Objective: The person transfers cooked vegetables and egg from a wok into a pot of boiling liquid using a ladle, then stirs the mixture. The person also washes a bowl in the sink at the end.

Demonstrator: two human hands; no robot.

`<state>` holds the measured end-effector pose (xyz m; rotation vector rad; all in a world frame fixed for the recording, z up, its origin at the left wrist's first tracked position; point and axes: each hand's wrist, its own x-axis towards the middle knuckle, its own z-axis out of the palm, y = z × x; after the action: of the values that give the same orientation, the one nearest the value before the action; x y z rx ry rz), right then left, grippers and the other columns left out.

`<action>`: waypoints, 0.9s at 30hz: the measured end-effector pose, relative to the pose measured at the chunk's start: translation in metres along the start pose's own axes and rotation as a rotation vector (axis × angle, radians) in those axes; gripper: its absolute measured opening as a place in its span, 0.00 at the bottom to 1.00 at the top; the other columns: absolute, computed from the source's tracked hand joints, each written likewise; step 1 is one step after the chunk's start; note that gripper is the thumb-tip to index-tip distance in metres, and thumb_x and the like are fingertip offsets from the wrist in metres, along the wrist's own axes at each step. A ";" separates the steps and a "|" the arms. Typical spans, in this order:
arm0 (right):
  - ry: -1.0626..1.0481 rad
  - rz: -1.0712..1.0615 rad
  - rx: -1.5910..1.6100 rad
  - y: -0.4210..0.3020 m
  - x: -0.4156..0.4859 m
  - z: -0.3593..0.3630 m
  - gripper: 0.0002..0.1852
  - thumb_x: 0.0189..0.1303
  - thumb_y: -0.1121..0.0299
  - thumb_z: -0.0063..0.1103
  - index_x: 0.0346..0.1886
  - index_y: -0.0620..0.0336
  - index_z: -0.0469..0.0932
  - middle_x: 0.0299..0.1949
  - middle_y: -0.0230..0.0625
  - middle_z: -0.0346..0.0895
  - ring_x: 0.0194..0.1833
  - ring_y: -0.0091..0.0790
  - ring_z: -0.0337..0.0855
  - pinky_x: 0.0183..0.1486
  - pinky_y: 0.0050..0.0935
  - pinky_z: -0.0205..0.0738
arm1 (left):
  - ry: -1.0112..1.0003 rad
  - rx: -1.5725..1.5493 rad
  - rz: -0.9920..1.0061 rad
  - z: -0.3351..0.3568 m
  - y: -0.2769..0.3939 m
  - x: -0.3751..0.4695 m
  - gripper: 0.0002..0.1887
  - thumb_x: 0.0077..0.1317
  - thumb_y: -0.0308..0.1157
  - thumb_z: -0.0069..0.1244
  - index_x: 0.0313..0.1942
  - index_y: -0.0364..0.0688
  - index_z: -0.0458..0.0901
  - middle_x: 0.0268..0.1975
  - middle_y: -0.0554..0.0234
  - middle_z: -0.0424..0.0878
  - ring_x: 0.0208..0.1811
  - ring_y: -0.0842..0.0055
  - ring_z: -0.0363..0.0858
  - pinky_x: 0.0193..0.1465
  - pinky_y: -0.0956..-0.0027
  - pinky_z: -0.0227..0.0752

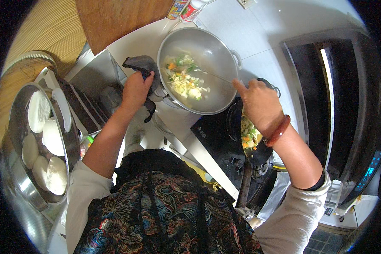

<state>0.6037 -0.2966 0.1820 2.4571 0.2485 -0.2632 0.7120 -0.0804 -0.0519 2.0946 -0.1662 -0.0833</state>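
My left hand [136,90] grips a dark grey cloth pot holder [140,62] at the left side of a large metal pot [220,47]. Chopped cabbage, greens and orange pieces [185,81] lie in the pot, on its left side, under a light haze. My right hand [260,103] is closed around the handle of a metal utensil [214,75]; its head is hidden among the vegetables. Below my right hand, a black frying pan [260,157] holds more cooked vegetables [249,133], partly covered by my hand and wrist.
White steamed buns [52,136] lie in a steel steamer [14,111] at left. A sink [96,73] lies behind my left arm. The black gas hob [216,136] is at right, below a dark range hood [339,95]. Bottles [190,11] and a wooden board [120,22] stand at the back.
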 end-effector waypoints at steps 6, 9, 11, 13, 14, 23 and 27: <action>-0.126 -0.164 0.039 -0.013 0.035 -0.011 0.13 0.59 0.70 0.48 0.47 0.55 0.76 0.28 0.39 0.78 0.29 0.38 0.82 0.31 0.33 0.77 | -0.034 0.032 -0.052 0.003 0.002 0.000 0.24 0.62 0.48 0.48 0.30 0.29 0.77 0.31 0.35 0.78 0.38 0.44 0.77 0.39 0.51 0.69; -0.217 -0.225 0.104 -0.027 0.054 -0.027 0.11 0.59 0.70 0.48 0.42 0.58 0.78 0.30 0.41 0.80 0.30 0.37 0.83 0.31 0.31 0.77 | -0.020 0.076 -0.045 0.002 0.003 -0.001 0.24 0.62 0.48 0.48 0.30 0.29 0.77 0.31 0.35 0.78 0.37 0.44 0.77 0.38 0.50 0.69; -0.268 -0.259 0.105 -0.047 0.065 -0.042 0.09 0.57 0.71 0.49 0.33 0.61 0.80 0.32 0.43 0.81 0.33 0.36 0.85 0.33 0.29 0.79 | -0.032 0.065 -0.038 0.001 -0.001 -0.001 0.23 0.62 0.48 0.48 0.31 0.30 0.77 0.31 0.35 0.78 0.37 0.44 0.77 0.38 0.50 0.69; -0.164 -0.263 0.040 -0.068 0.064 -0.033 0.09 0.57 0.71 0.49 0.29 0.60 0.80 0.28 0.40 0.81 0.33 0.36 0.85 0.34 0.28 0.79 | -0.043 0.064 -0.042 0.001 -0.001 0.000 0.23 0.62 0.47 0.48 0.31 0.31 0.77 0.32 0.36 0.78 0.36 0.44 0.77 0.37 0.50 0.69; -0.173 -0.233 0.062 -0.073 0.064 -0.030 0.08 0.57 0.71 0.49 0.30 0.60 0.80 0.25 0.39 0.81 0.32 0.37 0.85 0.34 0.28 0.80 | -0.046 0.072 -0.052 0.000 0.001 0.001 0.22 0.62 0.47 0.48 0.31 0.31 0.77 0.32 0.36 0.79 0.36 0.44 0.77 0.37 0.50 0.69; -0.061 -0.077 -0.064 -0.003 0.045 -0.027 0.10 0.60 0.69 0.48 0.41 0.49 0.79 0.25 0.35 0.80 0.28 0.37 0.84 0.28 0.33 0.77 | -0.060 0.068 -0.054 0.001 -0.001 0.000 0.23 0.63 0.48 0.47 0.32 0.31 0.78 0.33 0.38 0.79 0.38 0.46 0.77 0.39 0.50 0.69; -0.017 -0.171 0.033 -0.015 0.047 -0.026 0.11 0.57 0.70 0.49 0.42 0.51 0.79 0.25 0.36 0.80 0.29 0.37 0.84 0.29 0.33 0.77 | -0.042 0.036 -0.025 0.003 -0.004 0.000 0.24 0.63 0.49 0.47 0.31 0.31 0.77 0.33 0.38 0.79 0.38 0.45 0.77 0.39 0.50 0.69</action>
<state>0.6490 -0.2633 0.1819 2.4683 0.4507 -0.3645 0.7119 -0.0809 -0.0573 2.1324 -0.1676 -0.1402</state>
